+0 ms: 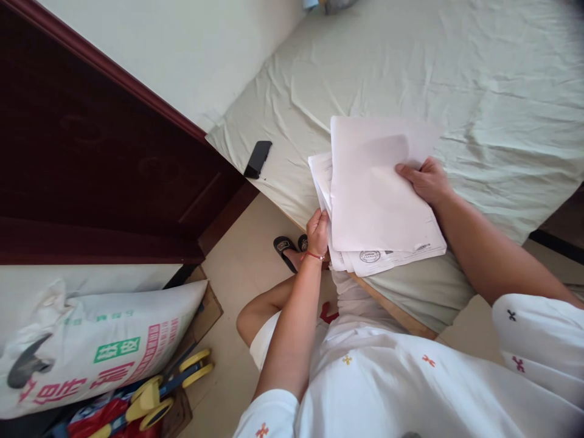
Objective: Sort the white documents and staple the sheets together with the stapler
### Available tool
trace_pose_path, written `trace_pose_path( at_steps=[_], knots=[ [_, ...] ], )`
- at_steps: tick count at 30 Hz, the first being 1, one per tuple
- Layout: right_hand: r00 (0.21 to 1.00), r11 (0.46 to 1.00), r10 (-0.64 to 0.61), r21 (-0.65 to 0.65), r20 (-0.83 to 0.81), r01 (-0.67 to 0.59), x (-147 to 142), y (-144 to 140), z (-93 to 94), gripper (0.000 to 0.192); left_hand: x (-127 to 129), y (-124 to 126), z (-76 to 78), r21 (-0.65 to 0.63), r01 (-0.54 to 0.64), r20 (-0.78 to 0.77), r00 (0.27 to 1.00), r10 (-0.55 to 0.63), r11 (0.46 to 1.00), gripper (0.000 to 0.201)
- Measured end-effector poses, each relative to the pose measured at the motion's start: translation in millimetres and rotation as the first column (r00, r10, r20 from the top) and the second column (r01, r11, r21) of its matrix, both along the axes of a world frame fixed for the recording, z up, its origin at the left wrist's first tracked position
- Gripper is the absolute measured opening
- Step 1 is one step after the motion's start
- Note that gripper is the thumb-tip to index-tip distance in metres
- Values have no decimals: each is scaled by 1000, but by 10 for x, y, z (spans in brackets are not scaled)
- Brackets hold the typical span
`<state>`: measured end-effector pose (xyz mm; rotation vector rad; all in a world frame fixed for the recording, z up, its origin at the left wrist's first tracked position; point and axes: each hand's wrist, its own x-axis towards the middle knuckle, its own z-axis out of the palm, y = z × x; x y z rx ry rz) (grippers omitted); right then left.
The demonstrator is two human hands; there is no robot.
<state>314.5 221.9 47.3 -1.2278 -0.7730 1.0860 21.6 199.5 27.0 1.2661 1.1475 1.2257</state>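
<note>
A stack of white papers (374, 194) is held over the edge of the bed, in front of my body. My left hand (317, 231) grips the stack's left edge, fingers closed around it. On the right side, my right hand (426, 180) pinches the top sheet, thumb on its face and the other fingers hidden beneath. That top sheet looks blank. Lower sheets stick out at the left and bottom, showing a round stamp (370, 256) and some print too small to read.
A black phone-like object (258, 159) lies at the corner of the bed with its pale green sheet (483, 79). To the left are a dark red door (114, 140), a printed white sack (114, 340) and a wheeled yellow-and-blue item (150, 401). Black slippers (285, 246) are on the floor.
</note>
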Motion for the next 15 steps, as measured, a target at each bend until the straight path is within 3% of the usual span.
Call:
trace_pose_path(
  at_steps=[6, 15],
  knots=[
    [996, 999, -40, 28, 78, 38, 49, -30, 47, 54, 1, -4, -11, 41, -72, -55, 996, 75, 997, 53],
    [993, 999, 32, 38, 116, -36, -9, 29, -64, 49, -4, 18, -67, 10, -109, -16, 994, 109, 994, 53]
  ],
)
